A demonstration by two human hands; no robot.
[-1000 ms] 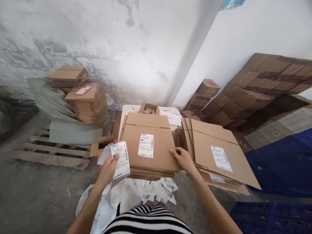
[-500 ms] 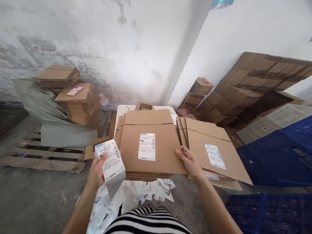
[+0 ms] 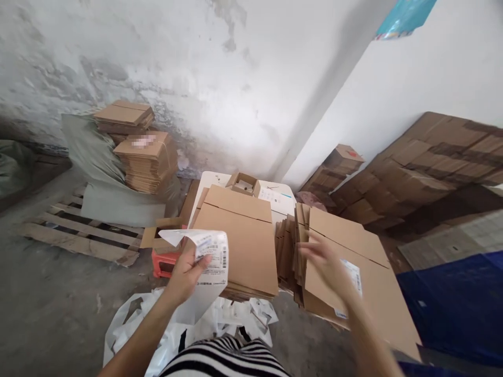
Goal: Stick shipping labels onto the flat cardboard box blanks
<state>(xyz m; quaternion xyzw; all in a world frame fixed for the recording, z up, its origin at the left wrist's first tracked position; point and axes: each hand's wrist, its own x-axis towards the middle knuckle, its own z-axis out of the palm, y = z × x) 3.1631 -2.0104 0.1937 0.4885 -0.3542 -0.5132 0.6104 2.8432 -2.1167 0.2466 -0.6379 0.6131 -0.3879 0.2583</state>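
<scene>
My left hand (image 3: 187, 273) is closed on a strip of white shipping labels (image 3: 210, 257), held up in front of a stack of flattened cardboard boxes (image 3: 243, 243) on a white table (image 3: 214, 180). The top box of that stack is bare. My right hand (image 3: 324, 262) is blurred by motion over a second pile of flat boxes (image 3: 349, 262) to the right, whose top box carries a white label (image 3: 356, 276). Its fingers look spread, with nothing in them.
Peeled white backing paper (image 3: 204, 322) litters the floor by my striped top. A red crate (image 3: 167, 262) and a small open carton (image 3: 243, 183) sit near the table. More carton stacks (image 3: 147, 157) rest on a wooden pallet (image 3: 78, 233) at left; large boxes (image 3: 424, 167) lean on the right wall.
The labelled top box has gone from the middle stack onto the right pile. My right hand let go of it and now hovers there. My left hand lifted the label strip slightly.
</scene>
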